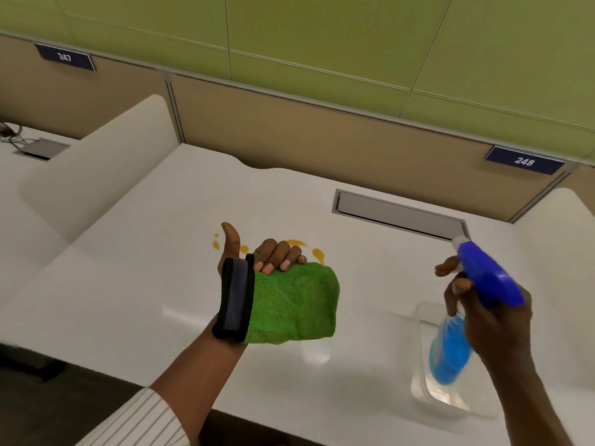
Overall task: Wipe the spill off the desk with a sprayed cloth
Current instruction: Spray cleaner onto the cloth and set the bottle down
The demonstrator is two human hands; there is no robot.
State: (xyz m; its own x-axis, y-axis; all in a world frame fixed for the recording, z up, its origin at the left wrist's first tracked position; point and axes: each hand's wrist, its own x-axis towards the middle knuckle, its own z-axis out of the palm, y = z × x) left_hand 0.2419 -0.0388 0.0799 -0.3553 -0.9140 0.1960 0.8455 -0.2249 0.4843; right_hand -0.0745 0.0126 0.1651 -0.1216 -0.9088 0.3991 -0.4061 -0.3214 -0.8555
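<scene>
Left hand (257,252) grip closed on green cloth (293,304) above white bench (128,284); right hand (489,317) grips blue spray bottle (450,346); orange spill (317,252) just beyond cloth

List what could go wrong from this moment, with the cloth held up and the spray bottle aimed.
1. The spray bottle in the right hand has its nozzle turned away from the green cloth toward the far edge of the desk; a squeeze now would likely wet the desk or the cable flap.
2. The orange spill lies in scattered drops partly hidden behind the left hand, so some could be missed or smeared.
</scene>
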